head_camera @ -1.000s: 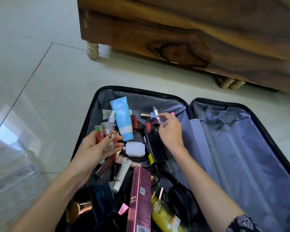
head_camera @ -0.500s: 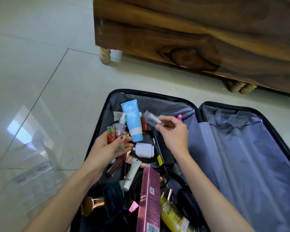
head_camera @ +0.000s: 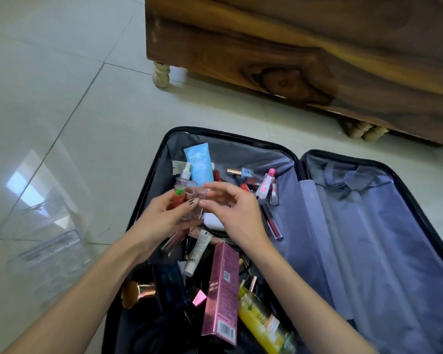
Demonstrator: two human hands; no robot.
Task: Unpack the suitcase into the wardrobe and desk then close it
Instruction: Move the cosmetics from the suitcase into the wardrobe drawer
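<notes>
A black suitcase lies open on the tiled floor, its left half full of cosmetics and its grey-lined right half bare. My left hand grips a bundle of small bottles, one red with a green cap. My right hand is right beside it and pinches a clear tube against that bundle. A blue tube, a pink box, a yellow bottle and a white tube lie in the case.
A dark wooden piece of furniture on turned legs stands just beyond the suitcase. A clear plastic organiser sits on the floor to the left. More small lip glosses lie near the case's hinge.
My right hand lifted a clear tube from the back of the case and brought it left to the bundle in my left hand. The view shifted, so the case sits further right.
</notes>
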